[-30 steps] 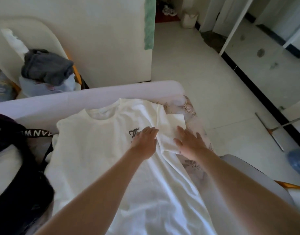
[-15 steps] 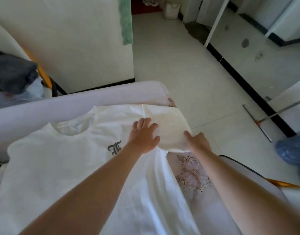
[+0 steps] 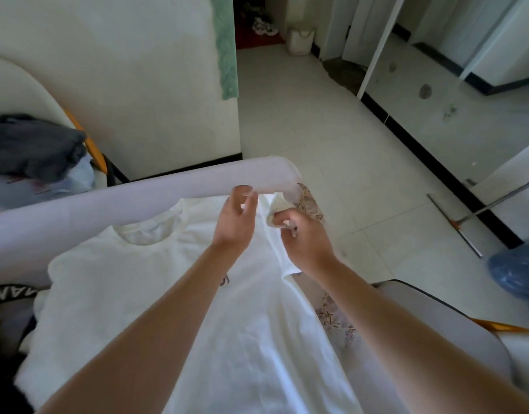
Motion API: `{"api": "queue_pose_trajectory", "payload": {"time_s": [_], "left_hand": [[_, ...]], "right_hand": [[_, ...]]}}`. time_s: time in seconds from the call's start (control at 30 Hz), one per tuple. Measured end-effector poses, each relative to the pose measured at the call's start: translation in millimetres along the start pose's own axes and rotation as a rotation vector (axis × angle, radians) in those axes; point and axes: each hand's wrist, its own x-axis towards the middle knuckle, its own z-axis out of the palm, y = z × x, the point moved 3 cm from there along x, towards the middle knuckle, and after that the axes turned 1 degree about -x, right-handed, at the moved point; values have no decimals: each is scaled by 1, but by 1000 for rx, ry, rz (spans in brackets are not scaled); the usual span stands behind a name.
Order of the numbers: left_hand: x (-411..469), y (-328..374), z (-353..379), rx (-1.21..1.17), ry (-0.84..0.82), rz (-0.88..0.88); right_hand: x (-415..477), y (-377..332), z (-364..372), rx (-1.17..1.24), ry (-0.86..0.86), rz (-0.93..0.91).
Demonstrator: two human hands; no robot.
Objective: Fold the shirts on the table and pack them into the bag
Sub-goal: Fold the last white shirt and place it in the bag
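At the far right corner of the tabletop (image 3: 421,318), both hands are closed on the right sleeve of a white T-shirt (image 3: 167,309). Left hand (image 3: 236,222): thumb and fingers pinched on the sleeve's upper edge near the shoulder seam. Right hand (image 3: 305,243): fingers curled shut on the bunched sleeve cuff. Garment lies face up, collar toward the lilac padded rail (image 3: 123,210), body spread over the floral cloth (image 3: 335,321). A black bag (image 3: 6,297) shows at the left edge, just beside the shirt; its opening is not visible.

Assessment: side fold is at its start. To do it well, both pinches should lift together, carry the sleeve inward along a straight line from shoulder to hem, and lay it flat without trapped creases.
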Motion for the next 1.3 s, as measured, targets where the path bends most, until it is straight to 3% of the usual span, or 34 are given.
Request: {"api": "queue_pose_trajectory", "payload": {"time_s": [0.1,0.13,0.2,0.3,0.43,0.5,0.6,0.67,0.77,0.93,1.1,1.2,1.3], "left_hand": [[-15,-19,-35,59,-42,-183],[-20,-28,-42,126,-51,-242],[-27,-45,-52,245,-79,-327],[-28,-69,-53,431,-97,-273],[-15,-83,-60,315,94,-235],[-9,-84,-69,309,186,-245],[-22,-89,-71,717,163,-87],[-43,-97,-69,844,166,50],[-79,-121,-70,907,175,107],[-100,-163,-56,1026,-165,113],[-76,-131,-14,962,-389,83],[-73,-115,-15,777,-349,24],[-81,-110,-52,684,-175,49]], "right_hand": [[-21,-34,37,186,-426,84],[-27,-34,46,221,-470,142],[-32,-27,57,154,-357,175],[-34,-1,67,-163,-193,53],[-44,32,85,-512,-412,-89],[-46,39,88,-604,-426,-157],[-45,34,91,-772,-324,-209],[-45,28,101,-778,-303,-242],[-48,22,122,-681,-390,-256],[-41,46,119,-745,-471,-185],[-25,69,76,-817,-498,-59],[-17,53,69,-897,-474,-38],[-17,10,88,-881,-372,-158]]}}
